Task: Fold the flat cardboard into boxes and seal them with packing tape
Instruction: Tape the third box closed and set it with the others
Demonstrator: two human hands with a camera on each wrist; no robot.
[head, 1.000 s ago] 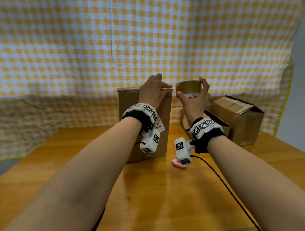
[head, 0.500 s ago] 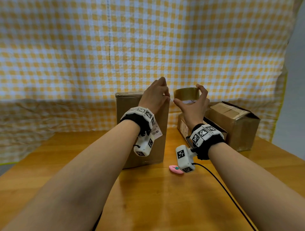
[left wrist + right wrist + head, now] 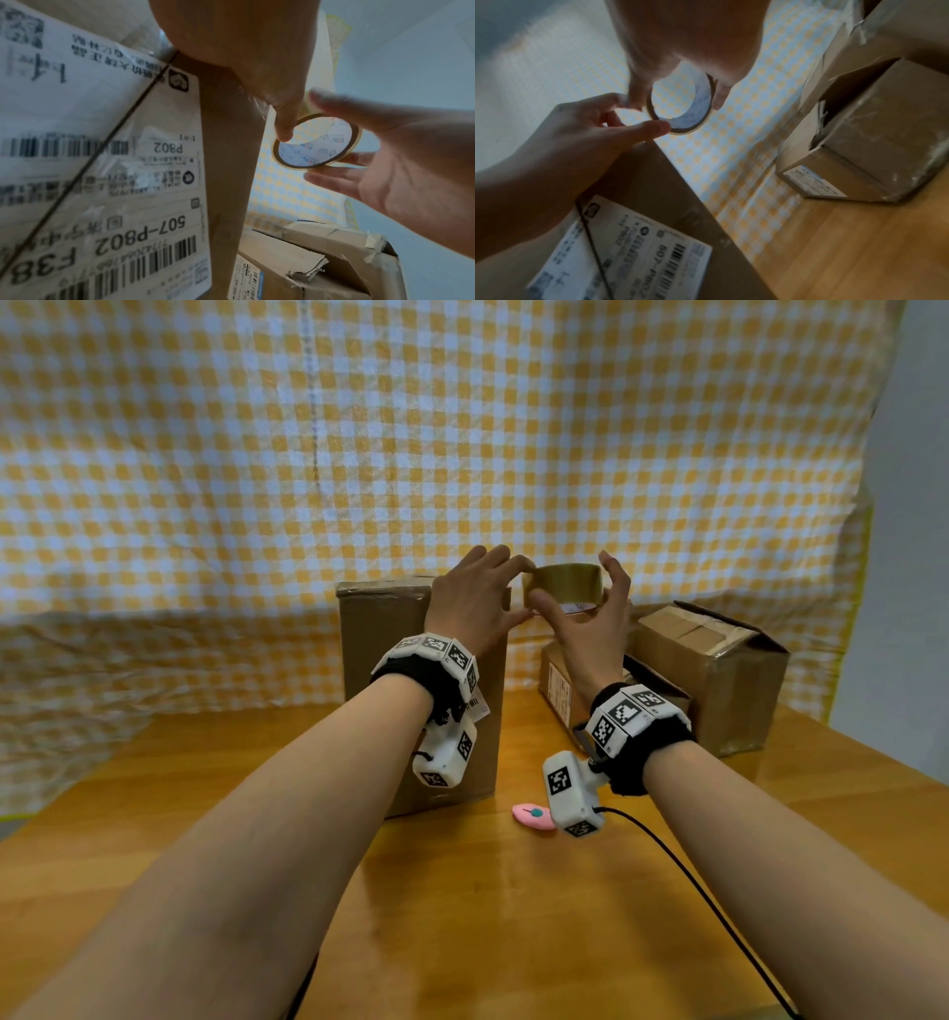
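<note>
Both hands meet on the roll, centre frame

Our right hand [image 3: 595,629] grips the tape [image 3: 565,582] just right of the box [image 3: 390,660]; our left hand [image 3: 475,608], on the box top a second ago, now pinches the roll's edge, likely finding the tape end. The roll has moved left toward the box; sealing comes next.

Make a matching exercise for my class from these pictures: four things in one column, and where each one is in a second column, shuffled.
Things
1. tape roll
2. tall box
3. pink cutter
4. torn box

Places
A. flat on the table, beneath the right wrist
B. at the table's far right
C. held up between both hands
D. upright behind the left hand

Pairs: 1-C, 2-D, 3-A, 4-B
</note>
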